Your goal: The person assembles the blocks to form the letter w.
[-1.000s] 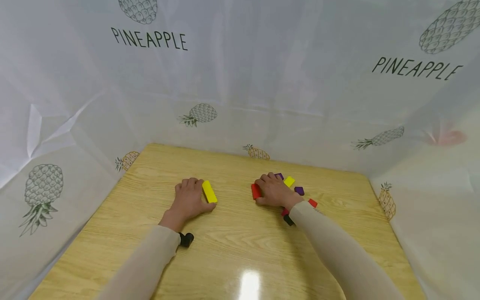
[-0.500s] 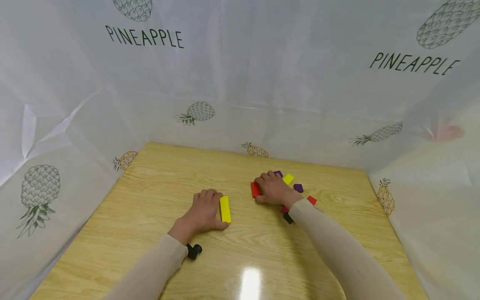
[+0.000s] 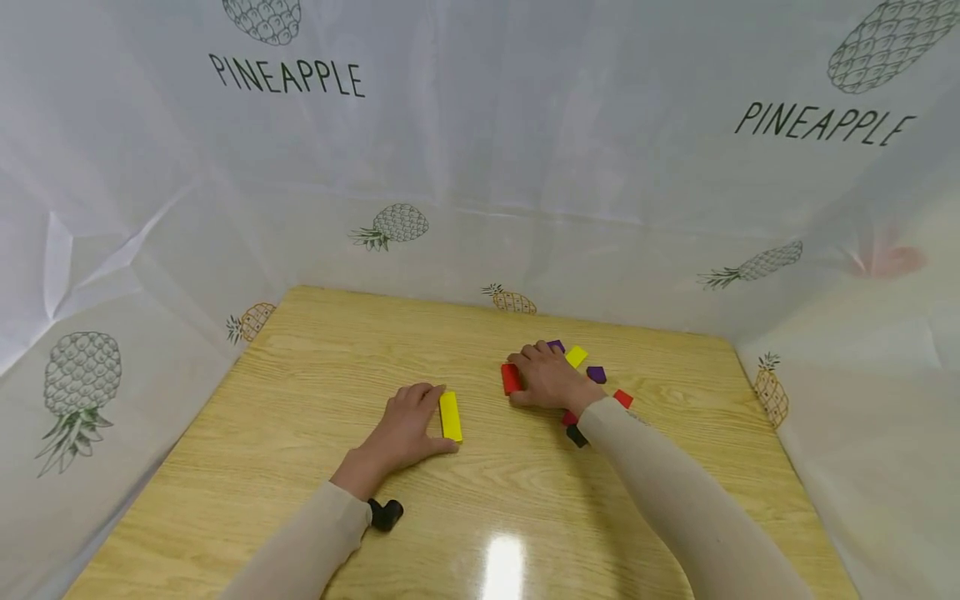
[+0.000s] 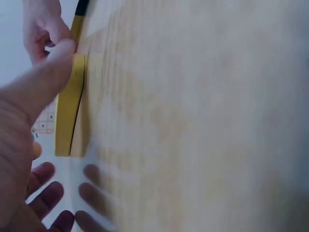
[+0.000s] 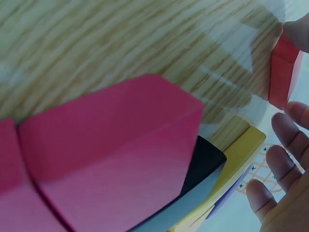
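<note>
In the head view a yellow block (image 3: 451,417) lies on the wooden table (image 3: 465,508), just right of my left hand (image 3: 407,425). That hand's index fingertip is near the block's far end, its thumb near the close end. In the left wrist view the thumb overlaps one end of the yellow block (image 4: 70,106), while the other fingers spread apart, away from it. My right hand (image 3: 551,377) pinches a small red block (image 3: 512,379) by its two ends. In the right wrist view, thumb and index finger bracket that red block (image 5: 284,72), the other fingers loosely bent.
Around the right hand and wrist lie a yellow block (image 3: 576,357), two purple blocks (image 3: 596,374), red pieces (image 3: 623,398) and a black block (image 3: 577,436). A white pineapple-print sheet (image 3: 465,250) surrounds the table. A black device (image 3: 386,515) sits at the left wrist.
The left hand brought the yellow block right and nearer the body, turning it a little. Over the last half second the block stayed put while the fingers loosened. The right hand kept its place.
</note>
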The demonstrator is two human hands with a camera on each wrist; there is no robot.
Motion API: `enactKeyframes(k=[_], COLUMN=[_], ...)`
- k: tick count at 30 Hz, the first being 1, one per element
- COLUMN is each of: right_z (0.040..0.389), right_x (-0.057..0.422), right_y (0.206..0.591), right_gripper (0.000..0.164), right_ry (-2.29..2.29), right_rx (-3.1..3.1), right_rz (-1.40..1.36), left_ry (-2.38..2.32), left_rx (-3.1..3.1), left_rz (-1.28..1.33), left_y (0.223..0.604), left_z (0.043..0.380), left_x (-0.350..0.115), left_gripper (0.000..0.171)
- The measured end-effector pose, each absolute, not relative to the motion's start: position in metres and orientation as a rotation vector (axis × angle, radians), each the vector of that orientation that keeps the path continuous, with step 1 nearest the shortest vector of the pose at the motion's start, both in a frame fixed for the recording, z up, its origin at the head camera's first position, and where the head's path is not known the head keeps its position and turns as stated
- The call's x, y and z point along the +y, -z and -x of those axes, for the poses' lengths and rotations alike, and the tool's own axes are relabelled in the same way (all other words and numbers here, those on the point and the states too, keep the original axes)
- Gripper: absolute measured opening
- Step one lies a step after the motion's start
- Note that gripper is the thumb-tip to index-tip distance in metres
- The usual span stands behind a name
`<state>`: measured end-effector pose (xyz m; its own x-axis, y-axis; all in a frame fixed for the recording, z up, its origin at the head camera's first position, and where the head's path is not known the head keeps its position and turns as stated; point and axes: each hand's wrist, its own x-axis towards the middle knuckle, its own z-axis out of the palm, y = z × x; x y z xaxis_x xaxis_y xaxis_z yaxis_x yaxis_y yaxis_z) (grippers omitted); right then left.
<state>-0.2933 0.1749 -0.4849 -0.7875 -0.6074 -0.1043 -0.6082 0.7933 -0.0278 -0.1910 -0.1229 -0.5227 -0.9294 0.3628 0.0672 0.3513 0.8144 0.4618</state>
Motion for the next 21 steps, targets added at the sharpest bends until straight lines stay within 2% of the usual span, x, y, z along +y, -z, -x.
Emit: enactKeyframes(k=[2,9,16,21], right_z=[0.2933,0.2931,0.2924,0.2920], right_x=[0.1751,0.1758,0.1783,0.1791], right_y=[0.4854,0.4840,0.4833,0.4830], right_gripper=[0.070,0.068,0.067,0.066], right_ry=[-0.003,0.009,0.005,0.025], right_rx=[2.872,2.884,2.868,2.879], right_rz=[0.972,0.958,0.952,0.949], left_ry=[-0.823,-0.996,-0.984,-1.004], left_rx=[2.957,2.933,2.927,2.908], left_rz=[-0.554,-0.576,-0.641,-0.621], left_y=[0.5242,0.5279,0.5253,0.5257], left_z=[0.1886,0.1874,0.1885,0.1881], left_x=[-0.1246,-0.1301,-0.1314,-0.1296], left_gripper=[0.090,0.047,0.035,0.034])
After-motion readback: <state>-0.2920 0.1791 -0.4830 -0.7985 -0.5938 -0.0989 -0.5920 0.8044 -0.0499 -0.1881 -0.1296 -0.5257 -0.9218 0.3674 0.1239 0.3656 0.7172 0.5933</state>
